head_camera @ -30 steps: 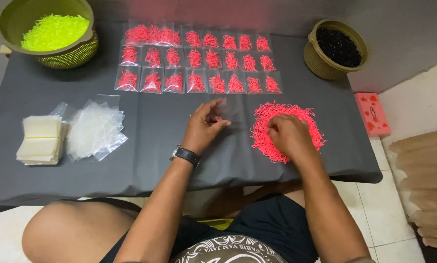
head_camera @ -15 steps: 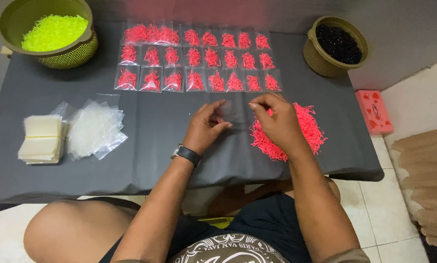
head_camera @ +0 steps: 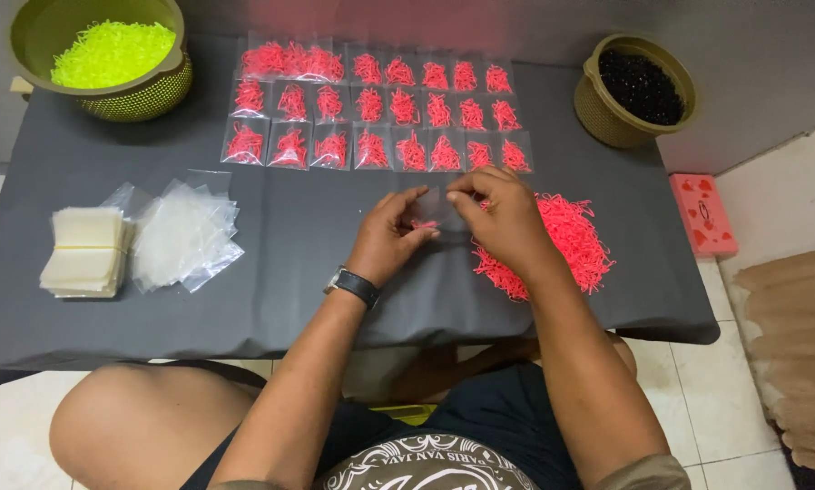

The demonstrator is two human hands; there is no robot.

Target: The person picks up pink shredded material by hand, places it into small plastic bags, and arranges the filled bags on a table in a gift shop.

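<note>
Hands pinch clear bag mid-table.

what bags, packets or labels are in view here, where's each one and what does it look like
Filled packets: rows at the table's far side, small clear square bags of pink strands.
Empty bags: loose pile at near left, clear plastic.
Banded stack: left of that pile, pale flat squares.
Small clear bag: between left hand and right hand, beside the loose pink pile.
Pink box: floor at right, flat, red marks.

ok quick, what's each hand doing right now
Left hand: pinching a small clear bag with a few pink strands in it.
Right hand: fingers closed on the same bag's top edge.
</note>
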